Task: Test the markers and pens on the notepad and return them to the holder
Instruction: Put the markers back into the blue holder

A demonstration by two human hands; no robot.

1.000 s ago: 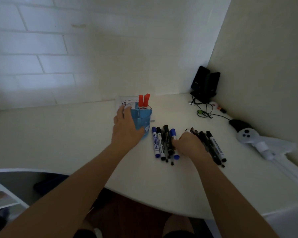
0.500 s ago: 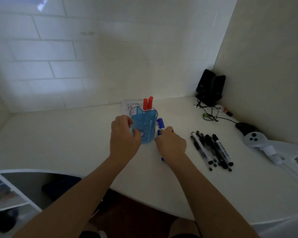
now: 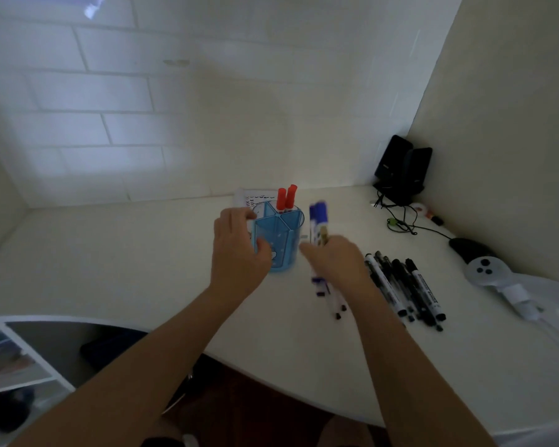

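The blue holder (image 3: 279, 243) stands on the counter (image 3: 110, 253) with two red markers (image 3: 286, 196) in a back compartment, and the left hand (image 3: 239, 250) curls round its left side. Just to its right, the right hand (image 3: 336, 262) grips a blurred bundle, seemingly blue markers (image 3: 318, 221). Black pens (image 3: 404, 288) lie further right.

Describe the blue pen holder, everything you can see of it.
The blue holder is a round cup of translucent blue plastic, open-topped, with inner walls splitting it into wedge compartments. It stands upright on the white desk, in front of the notepad. Two red-capped markers stand in its far compartment. The left hand grips its left side, thumb across the front, partly hiding a white print. The right hand, holding blue-capped markers, is close on its right; contact unclear.
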